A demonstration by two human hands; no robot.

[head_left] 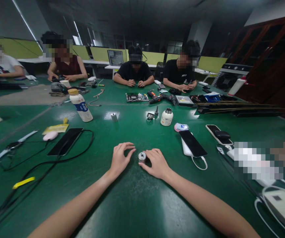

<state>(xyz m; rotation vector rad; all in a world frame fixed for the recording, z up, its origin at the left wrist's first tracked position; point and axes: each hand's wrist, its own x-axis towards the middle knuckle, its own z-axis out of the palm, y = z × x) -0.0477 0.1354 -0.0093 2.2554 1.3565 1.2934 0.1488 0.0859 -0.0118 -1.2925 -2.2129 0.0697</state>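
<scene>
A small silver metal cylinder (142, 158) stands upright on the green table in front of me, with a few dark holes in its top face. My right hand (156, 162) is curled about its right side, thumb at the near edge and fingertips at the far edge. To the left of the cylinder, my left hand (122, 158) holds nothing; its thumb and fingers are apart in a curve, a small gap from the metal. A second silver cylinder (114, 116) stands farther up the table, touched by neither hand.
Left lie a phone (66, 141), black cables and a milk bottle (80, 105). Ahead are a cream flask (166, 117), a circuit board (137, 97) and power drills (162, 98). A phone on a white power bank (193, 143) lies right. Several people sit around the table.
</scene>
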